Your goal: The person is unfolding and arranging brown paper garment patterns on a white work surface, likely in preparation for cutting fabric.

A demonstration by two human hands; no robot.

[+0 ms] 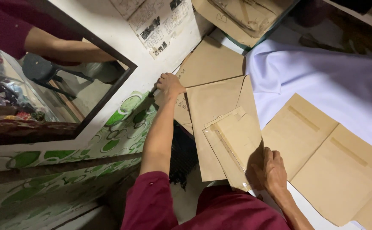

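Note:
Several brown cardboard pattern pieces lie stacked on a table over white cloth. My left hand reaches to the far left edge of the stack by the wall, fingers curled on the edge of a large cardboard piece. My right hand rests on a smaller cardboard piece with a taped edge, pressing its near corner. Both arms wear dark red sleeves.
Two more cardboard pieces lie on the cloth at the right. A mirror leans on the wall at left, above a green-and-white patterned covering. A printed paper sheet hangs on the wall. More cardboard sits at the top.

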